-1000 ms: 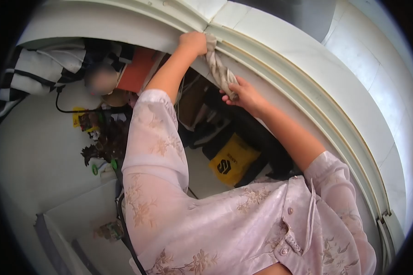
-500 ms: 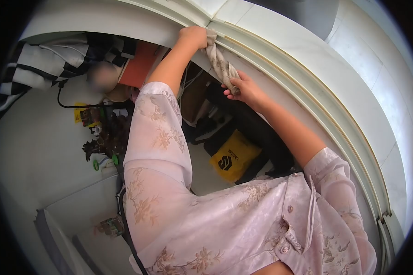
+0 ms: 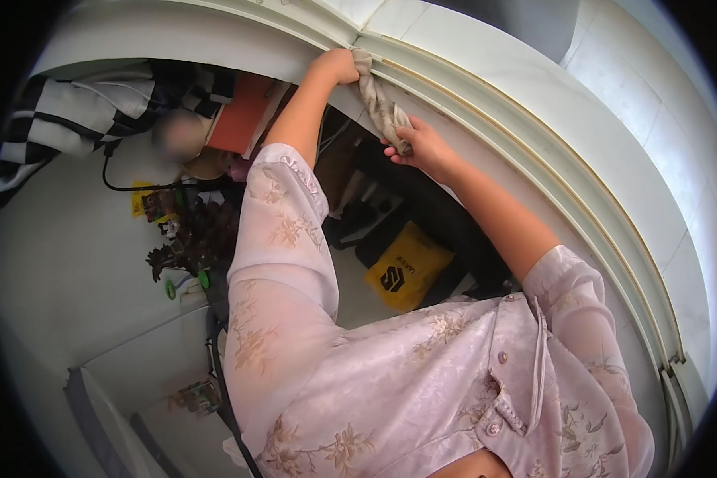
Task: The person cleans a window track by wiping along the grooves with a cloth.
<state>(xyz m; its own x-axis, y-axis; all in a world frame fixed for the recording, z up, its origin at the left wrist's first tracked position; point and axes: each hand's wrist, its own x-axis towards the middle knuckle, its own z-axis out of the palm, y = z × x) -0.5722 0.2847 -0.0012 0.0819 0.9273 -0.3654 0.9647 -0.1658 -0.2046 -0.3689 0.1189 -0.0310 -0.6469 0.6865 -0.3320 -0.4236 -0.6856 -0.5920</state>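
Note:
A twisted, stained beige cloth (image 3: 381, 103) stretches between my two hands beside the white grooved track (image 3: 454, 94). My left hand (image 3: 340, 66) is closed in a fist around its upper end, close to the track. Its lower end is in my right hand (image 3: 424, 150), with the thumb on top and the fingers curled beneath. The middle of the cloth hangs in front of the white panel under the track.
Below the track lie a yellow bag (image 3: 409, 267), dark items and an orange-red box (image 3: 240, 114). A black-and-white checkered cloth (image 3: 72, 111) is at the upper left. A clear bin (image 3: 135, 358) stands lower left, and a black cable (image 3: 135, 188) runs nearby.
The cloth stays in both hands, still twisted. My left forearm and sleeve have shifted slightly to the right, and the view has moved a little.

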